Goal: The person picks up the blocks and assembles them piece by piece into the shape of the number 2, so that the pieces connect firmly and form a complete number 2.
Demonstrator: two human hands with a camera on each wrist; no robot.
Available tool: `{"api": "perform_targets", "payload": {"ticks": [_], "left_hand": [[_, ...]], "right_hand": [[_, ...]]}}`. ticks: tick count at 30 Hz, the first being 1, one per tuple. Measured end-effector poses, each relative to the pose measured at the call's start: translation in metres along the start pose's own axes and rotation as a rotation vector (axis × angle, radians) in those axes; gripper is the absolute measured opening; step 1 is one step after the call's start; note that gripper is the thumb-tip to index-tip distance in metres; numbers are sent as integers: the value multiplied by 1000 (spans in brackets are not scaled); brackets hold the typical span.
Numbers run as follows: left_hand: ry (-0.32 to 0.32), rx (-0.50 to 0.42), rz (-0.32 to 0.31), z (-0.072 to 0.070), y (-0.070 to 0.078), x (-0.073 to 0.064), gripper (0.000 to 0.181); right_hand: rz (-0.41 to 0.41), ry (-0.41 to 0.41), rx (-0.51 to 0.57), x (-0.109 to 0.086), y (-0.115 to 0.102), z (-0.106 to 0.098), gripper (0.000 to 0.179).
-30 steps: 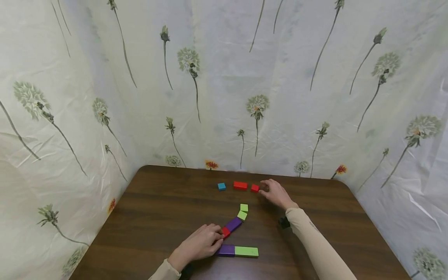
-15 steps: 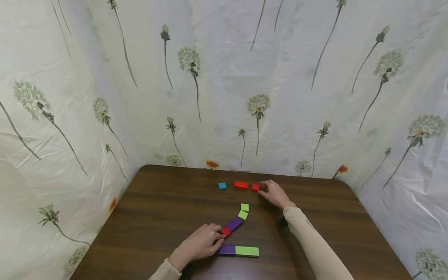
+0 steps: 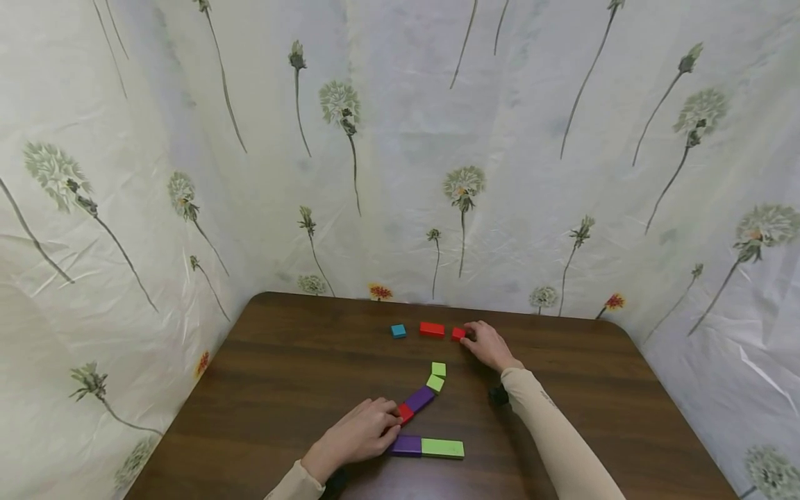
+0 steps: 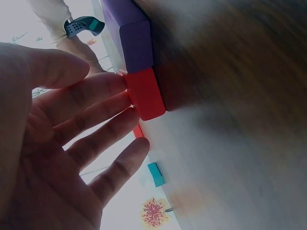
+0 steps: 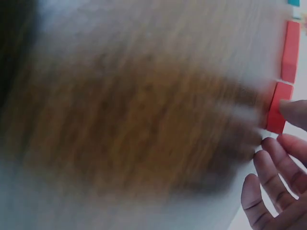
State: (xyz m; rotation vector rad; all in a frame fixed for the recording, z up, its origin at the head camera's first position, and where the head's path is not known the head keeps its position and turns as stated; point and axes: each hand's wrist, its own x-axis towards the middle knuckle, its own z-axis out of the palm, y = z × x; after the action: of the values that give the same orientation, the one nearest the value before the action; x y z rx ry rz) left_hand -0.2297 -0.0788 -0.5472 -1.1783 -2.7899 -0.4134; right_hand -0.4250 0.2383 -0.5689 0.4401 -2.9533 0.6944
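My left hand point(image 3: 359, 432) rests on the table, its fingertips touching a small red block point(image 4: 146, 93) while the thumb stays apart from it. That block adjoins a purple block point(image 3: 419, 399), and two light green blocks point(image 3: 435, 382) carry the curved row on. Below them, a second purple block point(image 3: 406, 446) meets a long green block point(image 3: 442, 448) end to end; the left hand hides part of this purple one. At the back, my right hand point(image 3: 490, 345) pinches another small red block point(image 5: 279, 108) between thumb and index finger, its other fingers loosely bent.
A longer red block point(image 3: 432, 329) lies just left of the pinched one, with a blue block point(image 3: 398, 331) farther left. All rest on a dark wooden table point(image 3: 281, 375). Flower-patterned sheeting point(image 3: 400, 173) hangs behind the table and along its sides.
My right hand has closed in slightly to the left, and its thumb and index finger now meet the small red block. The left hand and the rows hold still.
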Motion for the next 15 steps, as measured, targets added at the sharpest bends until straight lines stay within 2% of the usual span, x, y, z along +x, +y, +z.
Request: {"api": "perform_targets", "payload": {"ticks": [15], "left_hand": [[6, 9, 1, -1, 1, -1, 25]], "right_hand": [[-10, -17, -19, -2, 0, 0, 38]]}}
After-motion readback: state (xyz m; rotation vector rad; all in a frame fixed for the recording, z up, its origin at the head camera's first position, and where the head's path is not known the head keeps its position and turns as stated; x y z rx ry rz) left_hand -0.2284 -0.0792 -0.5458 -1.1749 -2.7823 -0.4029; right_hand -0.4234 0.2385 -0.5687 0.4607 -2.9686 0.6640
